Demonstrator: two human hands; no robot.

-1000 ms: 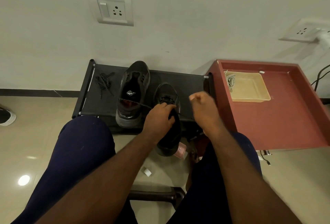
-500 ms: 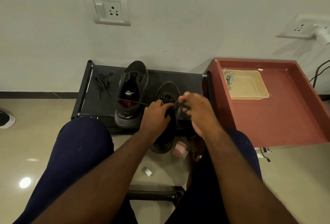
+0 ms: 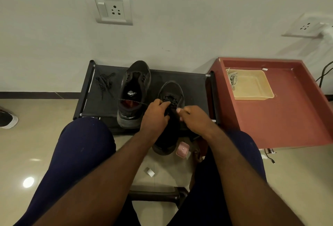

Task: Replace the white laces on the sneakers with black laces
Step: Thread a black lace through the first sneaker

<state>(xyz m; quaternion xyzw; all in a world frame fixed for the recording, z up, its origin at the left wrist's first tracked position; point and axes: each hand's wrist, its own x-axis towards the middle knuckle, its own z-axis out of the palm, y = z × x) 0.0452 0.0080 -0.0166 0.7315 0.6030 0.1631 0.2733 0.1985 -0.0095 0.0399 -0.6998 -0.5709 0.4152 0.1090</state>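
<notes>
We judge the black lace (image 3: 170, 99) soft, light and limp, best pinched at its stiff tip, while the sneaker (image 3: 171, 88) it threads, toe to the wall on the shoe rack (image 3: 194, 88) with its heel past the front edge, is firm enough to brace by the upper. Our left hand (image 3: 155, 115) curls over the eyelet rows, a strand trailing leftward from it, and our right hand (image 3: 195, 117), knuckles up beside it, seems to pinch the lace's other end.

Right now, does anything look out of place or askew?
The dark sneaker being laced overhangs the front edge of the black fabric rack; a small pink box and white scrap lie on the tiled floor below.
</notes>
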